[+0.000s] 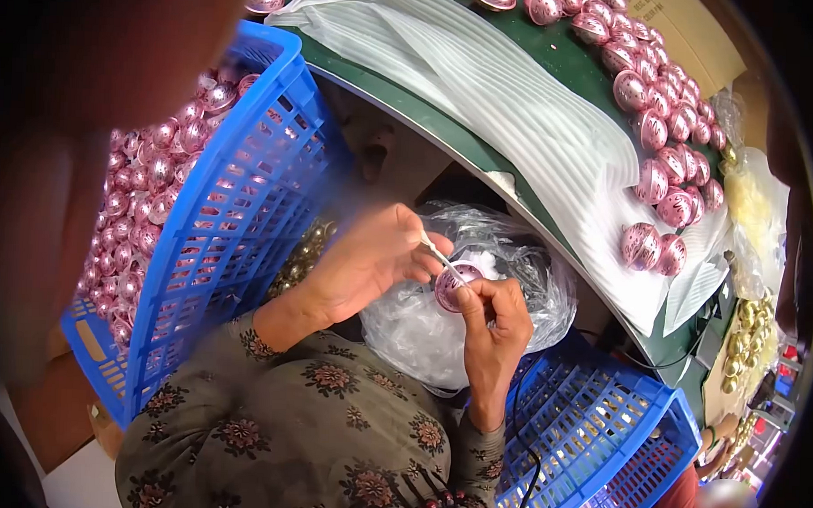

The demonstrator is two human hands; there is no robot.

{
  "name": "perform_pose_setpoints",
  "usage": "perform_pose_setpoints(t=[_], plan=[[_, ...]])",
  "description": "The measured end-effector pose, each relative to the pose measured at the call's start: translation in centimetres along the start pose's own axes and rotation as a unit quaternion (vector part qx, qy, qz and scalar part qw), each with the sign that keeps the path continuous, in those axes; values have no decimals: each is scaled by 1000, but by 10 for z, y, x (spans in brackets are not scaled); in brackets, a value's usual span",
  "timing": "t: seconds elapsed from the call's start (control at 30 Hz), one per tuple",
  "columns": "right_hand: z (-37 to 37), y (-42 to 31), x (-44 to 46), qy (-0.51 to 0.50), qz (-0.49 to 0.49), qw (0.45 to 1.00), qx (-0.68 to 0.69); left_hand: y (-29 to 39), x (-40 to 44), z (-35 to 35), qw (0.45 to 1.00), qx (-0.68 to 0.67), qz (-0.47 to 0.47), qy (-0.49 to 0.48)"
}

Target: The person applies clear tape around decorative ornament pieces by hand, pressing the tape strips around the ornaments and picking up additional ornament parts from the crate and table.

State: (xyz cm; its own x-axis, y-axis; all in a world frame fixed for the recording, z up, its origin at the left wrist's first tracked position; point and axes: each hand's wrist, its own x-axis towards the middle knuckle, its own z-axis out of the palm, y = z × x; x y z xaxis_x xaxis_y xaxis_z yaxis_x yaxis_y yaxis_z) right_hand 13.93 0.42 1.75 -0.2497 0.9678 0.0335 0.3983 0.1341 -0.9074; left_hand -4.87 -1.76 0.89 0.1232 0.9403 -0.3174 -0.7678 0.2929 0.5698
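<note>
My right hand (498,322) pinches a shiny pink ornament ball (453,292) between thumb and forefinger. A thin white strip (446,262) runs from the ball up to my left hand (372,257); whether it is a stick or a folded film I cannot make out. The thumb and forefinger of my left hand are closed on its upper end, with the other fingers loosely curled. Both hands are over a clear plastic bag (413,335) in front of my lap, and some white material shows just behind the ball.
To the left stands a blue basket (238,203) full of pink balls (149,191). More pink balls (653,110) lie on the green table (557,58) beside white foam sheeting (518,124). At lower right are blue baskets (589,422), a black cable (535,464), gold balls (749,342) and another person (680,501).
</note>
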Motion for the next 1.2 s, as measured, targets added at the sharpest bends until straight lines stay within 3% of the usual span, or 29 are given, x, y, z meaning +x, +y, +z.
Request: perform_pose_setpoints(t=[0.17,0.23,0.27,0.3,0.33,0.4,0.5,0.6,0.67,0.73,0.8,0.87,0.97,1.07,1.2], plan=[[-5,3,-3,15,-53,998,31,3,-17,19,986,130,100,-44],[-9,6,-8,59,-10,993,99,29,-29,22,973,88,200,-78],[-13,8,-10,80,14,988,132,47,-38,30,941,182,281,-47],[-20,12,-10,81,66,983,152,61,-53,22,918,170,356,-32],[-25,17,-10,94,68,985,130,75,-68,23,876,120,462,64],[-31,28,-6,111,70,988,84,106,-90,9,764,104,628,107],[-31,26,-3,111,45,993,-10,142,-118,-27,565,326,699,294],[-20,31,1,69,-4,995,-69,111,-96,-22,303,659,450,521],[-4,34,3,16,-52,991,-119,79,-76,-10,360,724,450,380],[12,29,8,-46,-24,982,-181,53,-57,0,425,765,417,245],[23,32,13,-35,-15,976,-216,30,-37,0,526,743,386,152],[26,39,12,-15,-4,980,-200,18,-21,3,574,727,366,87],[9,35,10,-20,39,997,-64,9,-6,3,631,703,327,24],[0,34,1,-15,87,994,63,-5,1,11,743,630,223,-11],[-7,32,-3,-35,118,983,133,-21,13,16,762,622,177,-39]])
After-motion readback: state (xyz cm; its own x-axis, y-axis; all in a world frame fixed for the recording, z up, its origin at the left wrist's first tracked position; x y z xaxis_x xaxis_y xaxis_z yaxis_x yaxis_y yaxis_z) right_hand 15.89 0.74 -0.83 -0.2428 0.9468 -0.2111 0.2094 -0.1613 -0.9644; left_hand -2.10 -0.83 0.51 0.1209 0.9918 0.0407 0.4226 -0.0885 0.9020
